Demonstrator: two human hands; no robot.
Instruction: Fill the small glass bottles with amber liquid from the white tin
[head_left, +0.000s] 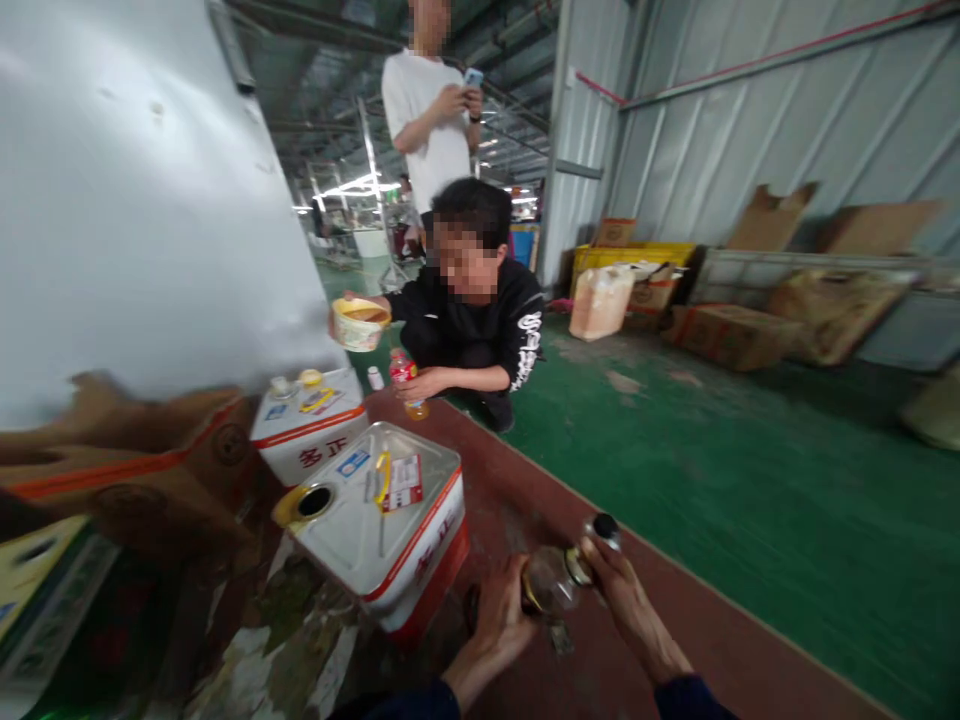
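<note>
Low in the picture, my left hand is closed around a clear bottle with a yellowish part near its base. My right hand grips a small pale container with a black top, right at the clear bottle's other end. Motion blur hides whether the two are joined. Left of my hands stands a white and red square metal can with a dark round opening. Behind it is a second white can with orange stripes.
Across from me a crouching person tilts a yellow-rimmed tub above a red-labelled bottle. Another person stands behind, holding a phone. Cardboard lies at left; a plastic jug and boxes line the right wall.
</note>
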